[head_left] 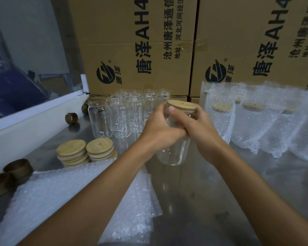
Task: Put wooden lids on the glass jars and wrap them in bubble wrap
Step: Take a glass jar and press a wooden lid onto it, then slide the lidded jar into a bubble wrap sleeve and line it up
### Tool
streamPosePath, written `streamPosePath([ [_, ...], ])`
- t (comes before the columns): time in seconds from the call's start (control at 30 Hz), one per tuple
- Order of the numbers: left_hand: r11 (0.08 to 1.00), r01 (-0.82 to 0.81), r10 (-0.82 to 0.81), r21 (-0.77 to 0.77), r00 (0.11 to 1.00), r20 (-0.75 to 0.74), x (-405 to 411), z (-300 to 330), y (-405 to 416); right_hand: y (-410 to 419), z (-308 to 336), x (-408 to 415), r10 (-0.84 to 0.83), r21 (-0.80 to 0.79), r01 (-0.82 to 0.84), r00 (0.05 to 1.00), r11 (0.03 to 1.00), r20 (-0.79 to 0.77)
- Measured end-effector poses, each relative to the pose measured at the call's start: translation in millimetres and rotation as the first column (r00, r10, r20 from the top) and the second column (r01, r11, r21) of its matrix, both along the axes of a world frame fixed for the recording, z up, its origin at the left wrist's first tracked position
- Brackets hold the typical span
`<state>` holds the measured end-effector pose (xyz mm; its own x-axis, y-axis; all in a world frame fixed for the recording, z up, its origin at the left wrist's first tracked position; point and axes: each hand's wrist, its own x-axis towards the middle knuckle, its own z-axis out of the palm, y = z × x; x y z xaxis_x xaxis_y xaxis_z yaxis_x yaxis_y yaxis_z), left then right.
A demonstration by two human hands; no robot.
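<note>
Both my hands grip one clear glass jar (174, 154) held above the steel table, tilted slightly. A round wooden lid (182, 104) sits on its mouth. My left hand (158, 126) wraps the jar's upper body from the left, and my right hand (197, 126) wraps it from the right with the thumb just under the lid's rim. Several bare glass jars (120, 118) stand behind. Two stacks of wooden lids (86, 150) lie at the left. A pile of bubble wrap sheets (75, 201) lies under my left forearm.
Several jars wrapped in bubble wrap (220, 119) stand in a row at the right. Large cardboard boxes (140, 50) wall off the back. Brown tape cores (19, 168) sit at the left by a white ledge (25, 125). The steel table (212, 201) shows at lower right.
</note>
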<state>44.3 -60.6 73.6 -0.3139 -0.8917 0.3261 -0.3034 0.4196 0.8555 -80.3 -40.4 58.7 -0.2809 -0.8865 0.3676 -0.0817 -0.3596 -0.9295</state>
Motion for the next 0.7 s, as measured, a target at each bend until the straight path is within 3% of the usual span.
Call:
streamPosePath([
  [0.17, 0.978, -0.073, 0.152, -0.195, 0.892, 0.427, 28, 24, 3, 0, -5, -10, -0.057, 0.062, 0.062, 0.995, 0.996, -0.085],
  [0.27, 0.995, -0.087, 0.104, -0.058, 0.752, 0.65, 53, 27, -3, -1, -9, -14, -0.074, 0.096, 0.089, 0.986, 0.991, -0.15],
  [0.37, 0.991, -0.086, -0.044, 0.105, 0.53, 0.847, 74, 20, -7, -2, -11, -14, -0.077, 0.117, 0.096, 0.985, 0.988, -0.154],
  [0.47, 0.97, -0.143, -0.129, 0.198, 0.392, 0.911, 87, 11, -6, -3, -15, -15, -0.092, 0.114, 0.108, 0.986, 0.988, -0.138],
  [0.7, 0.937, -0.218, -0.212, 0.274, 0.27, 0.939, 92, -2, 0, -11, -24, -25, -0.15, 0.117, 0.169, 0.977, 0.979, -0.15],
])
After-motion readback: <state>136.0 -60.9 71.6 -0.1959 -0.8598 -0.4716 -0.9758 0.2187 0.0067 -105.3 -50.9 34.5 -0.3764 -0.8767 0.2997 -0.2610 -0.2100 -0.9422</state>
